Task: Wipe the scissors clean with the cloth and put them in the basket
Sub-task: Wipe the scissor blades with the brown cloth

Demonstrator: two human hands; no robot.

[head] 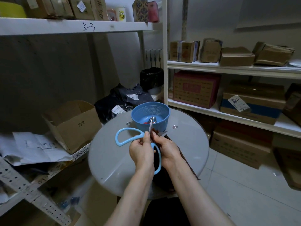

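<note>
The left hand (141, 149) grips the scissors (123, 137) just below the pivot, its fingers curled round the shank and its thumb lying up toward the blades. The scissors are spread wide. One pale blue loop sticks out to the left of this hand, and the other curves down between the two wrists. One blade (151, 124) rises straight up from the thumb tip, its point showing against the inside of the basket (141, 110). The tip of the other blade pokes out to the right, just past the right hand's fingertips. The right hand (167, 149) sits touching the left, its fingers closed on a fold of the dark brown cloth (164, 180) bunched round that second blade. The rest of the cloth hangs below this hand. It spreads over the table (110, 157) between the forearms, and one edge trails away to the right of the right wrist. The blue basket stands just beyond both hands on the far side of the round table. A few small things lie in its bottom (155, 120), something red and something metal, too small to tell apart. Left of the left hand, off the table, an open cardboard box (73, 126) sits on a low shelf with crumpled papers (35, 147) beside it. Black bags (123, 98) lie beyond the basket. Right of the right hand, white shelves (228, 69) carry brown boxes.
</note>
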